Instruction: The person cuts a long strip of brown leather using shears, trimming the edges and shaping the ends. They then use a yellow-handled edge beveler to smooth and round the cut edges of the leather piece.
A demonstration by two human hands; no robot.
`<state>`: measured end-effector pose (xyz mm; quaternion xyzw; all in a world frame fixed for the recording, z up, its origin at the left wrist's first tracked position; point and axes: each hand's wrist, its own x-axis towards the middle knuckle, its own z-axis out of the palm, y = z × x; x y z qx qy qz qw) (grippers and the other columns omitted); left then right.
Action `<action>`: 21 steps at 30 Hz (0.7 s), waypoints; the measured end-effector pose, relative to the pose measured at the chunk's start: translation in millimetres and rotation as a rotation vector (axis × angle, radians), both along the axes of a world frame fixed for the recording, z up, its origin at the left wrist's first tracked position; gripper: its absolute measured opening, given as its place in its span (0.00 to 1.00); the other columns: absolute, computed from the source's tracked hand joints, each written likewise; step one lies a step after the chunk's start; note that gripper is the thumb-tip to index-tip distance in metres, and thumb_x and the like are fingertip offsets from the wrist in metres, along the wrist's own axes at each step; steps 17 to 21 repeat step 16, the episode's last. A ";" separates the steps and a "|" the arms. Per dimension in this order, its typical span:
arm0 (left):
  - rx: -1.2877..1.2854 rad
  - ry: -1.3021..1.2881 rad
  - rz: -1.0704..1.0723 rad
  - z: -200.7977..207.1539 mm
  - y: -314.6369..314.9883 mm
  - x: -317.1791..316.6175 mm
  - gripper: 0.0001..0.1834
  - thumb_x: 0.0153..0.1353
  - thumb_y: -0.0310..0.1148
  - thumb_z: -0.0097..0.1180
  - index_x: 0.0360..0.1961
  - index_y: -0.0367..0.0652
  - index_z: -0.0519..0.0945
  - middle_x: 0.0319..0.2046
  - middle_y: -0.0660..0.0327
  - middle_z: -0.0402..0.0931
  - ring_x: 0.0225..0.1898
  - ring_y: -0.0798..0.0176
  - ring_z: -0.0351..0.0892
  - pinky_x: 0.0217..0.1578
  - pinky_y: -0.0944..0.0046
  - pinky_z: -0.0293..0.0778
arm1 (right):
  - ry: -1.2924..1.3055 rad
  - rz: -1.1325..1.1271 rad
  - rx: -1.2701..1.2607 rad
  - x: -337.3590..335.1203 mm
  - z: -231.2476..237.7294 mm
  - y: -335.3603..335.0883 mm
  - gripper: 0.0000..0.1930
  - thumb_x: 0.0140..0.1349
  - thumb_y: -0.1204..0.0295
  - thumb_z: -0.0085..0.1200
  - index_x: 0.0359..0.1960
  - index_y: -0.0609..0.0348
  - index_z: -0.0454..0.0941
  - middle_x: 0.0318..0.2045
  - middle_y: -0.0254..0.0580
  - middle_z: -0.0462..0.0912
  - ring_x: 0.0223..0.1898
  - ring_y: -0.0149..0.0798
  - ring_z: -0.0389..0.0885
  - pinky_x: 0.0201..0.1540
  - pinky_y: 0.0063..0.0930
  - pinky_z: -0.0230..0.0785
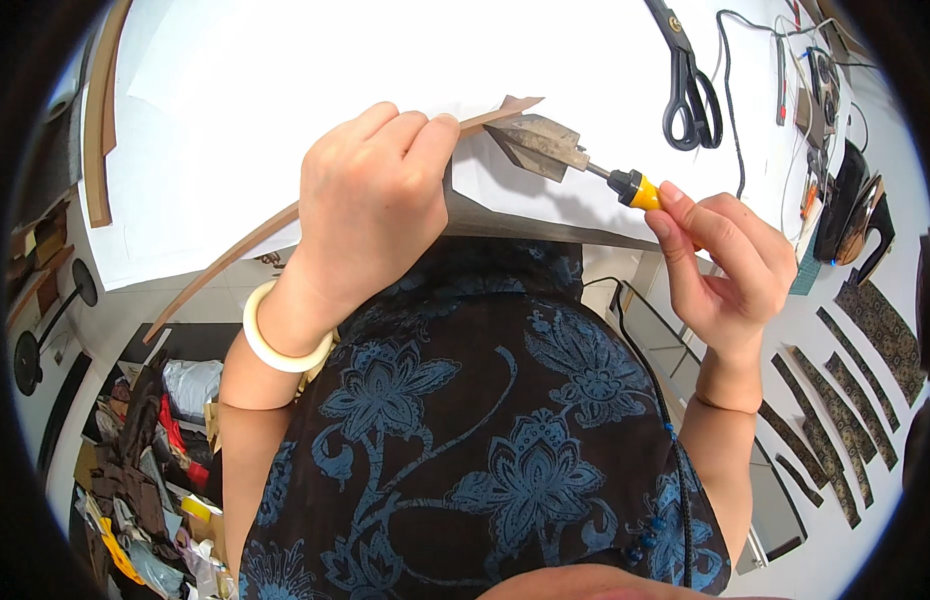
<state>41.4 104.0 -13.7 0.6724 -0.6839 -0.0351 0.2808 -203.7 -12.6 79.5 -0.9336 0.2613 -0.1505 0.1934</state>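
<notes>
My left hand (380, 190) is closed around a narrow brown strip (230, 258), probably leather. One end of the strip hangs past the table's left front edge; the short, ragged end sticks out beyond my knuckles. In my right hand (735, 250), thumb and fingers pinch the yellow end of a hand tool (640, 189) with a black collar and thin metal shaft. The tool's broad, stained metal head (538, 146) lies against or just under the strip's free end; whether they touch I cannot tell. My left fingertips are hidden behind the hand.
White paper (255, 80) covers the table. Black-handled scissors (690, 100) lie at the back right beside a black cord (730, 110). Brown strips (97, 150) rest at the left edge. A heap of scraps (135, 490) sits below left; patterned pieces (825, 430) lie at right.
</notes>
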 end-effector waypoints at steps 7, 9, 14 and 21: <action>-0.061 0.004 0.003 -4.8 -2.5 -0.7 0.06 0.44 0.19 0.58 0.25 0.40 0.79 0.17 0.63 0.69 0.21 0.62 0.70 0.20 0.63 0.66 | -0.018 -0.002 -0.065 3.9 -2.7 4.9 0.12 0.50 0.81 0.72 0.38 0.63 0.88 0.16 0.33 0.72 0.15 0.28 0.67 0.17 0.24 0.56; -0.059 0.005 0.006 -4.5 -2.0 -1.0 0.06 0.44 0.19 0.57 0.25 0.40 0.79 0.17 0.63 0.69 0.21 0.62 0.70 0.20 0.63 0.66 | 0.019 0.000 -0.067 4.5 0.7 5.9 0.11 0.51 0.81 0.72 0.38 0.63 0.88 0.17 0.33 0.72 0.15 0.28 0.67 0.17 0.24 0.56; -0.057 0.002 0.008 -4.2 -2.7 -1.4 0.07 0.43 0.19 0.57 0.25 0.41 0.79 0.17 0.63 0.69 0.21 0.62 0.70 0.20 0.63 0.66 | -0.004 -0.038 -0.038 5.0 -0.6 5.7 0.11 0.52 0.82 0.72 0.38 0.63 0.88 0.17 0.33 0.73 0.15 0.27 0.70 0.17 0.23 0.57; -0.051 0.003 0.004 -4.5 -2.4 -1.1 0.07 0.43 0.19 0.57 0.26 0.41 0.80 0.17 0.63 0.69 0.21 0.62 0.70 0.20 0.63 0.66 | -0.014 -0.044 -0.032 4.4 -1.8 6.1 0.12 0.52 0.82 0.72 0.39 0.63 0.88 0.17 0.33 0.73 0.15 0.27 0.70 0.17 0.23 0.58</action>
